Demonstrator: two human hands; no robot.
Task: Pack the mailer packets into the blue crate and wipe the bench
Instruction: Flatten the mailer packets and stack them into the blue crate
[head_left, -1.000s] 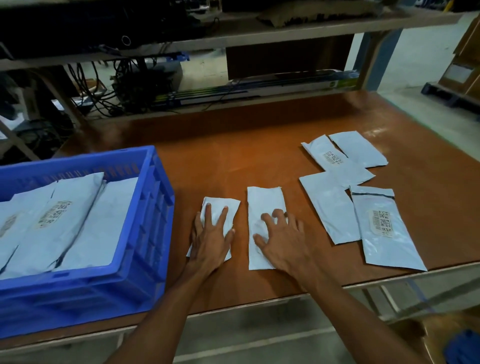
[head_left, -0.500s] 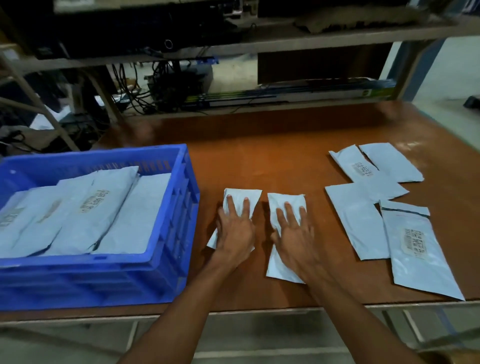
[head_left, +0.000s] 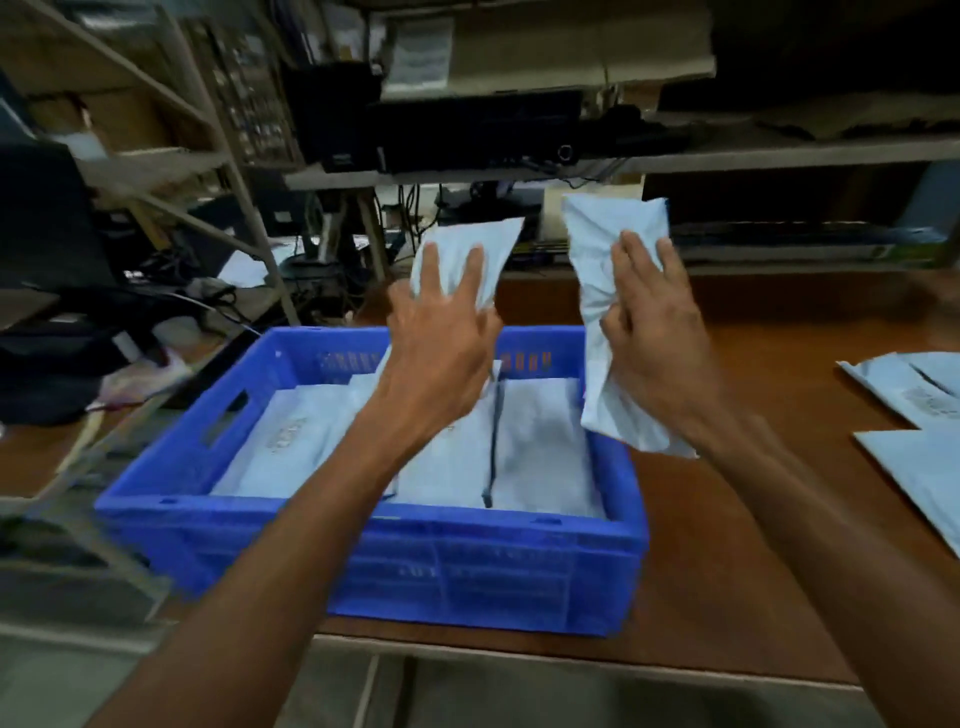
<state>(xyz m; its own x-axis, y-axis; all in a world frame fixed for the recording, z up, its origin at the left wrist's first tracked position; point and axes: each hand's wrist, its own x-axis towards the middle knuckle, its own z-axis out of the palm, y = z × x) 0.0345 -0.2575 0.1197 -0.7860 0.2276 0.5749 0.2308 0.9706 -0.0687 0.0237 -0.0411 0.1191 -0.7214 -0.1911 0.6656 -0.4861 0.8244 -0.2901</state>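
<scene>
L hand now up off the bench, fingers splayed over a small packet, thumb out of sight under it; gripped, pkt crumpled at its lower end. R hand likewise: fingers & thumb closed round the middle of a long packet, which hangs near upright, lower end just over the R wall of the blue crate

Chg vs half a sec back: both palms lay flat on these two pkts on the bench, beside the crate. Both since lifted & carried across. Small one is above the crate interior, long one at its edge; neither released yet

Below: packed mailers lie flat, covering the crate floor

Meaning: pick done, drop-in next. My guess is R needs a bit more leftward travel first

Further R on bench, loose mailers remain, so packing isn't finished. Wipe not begun, no cloth seen

Back: dim shelf w/ cables, blurred
</scene>
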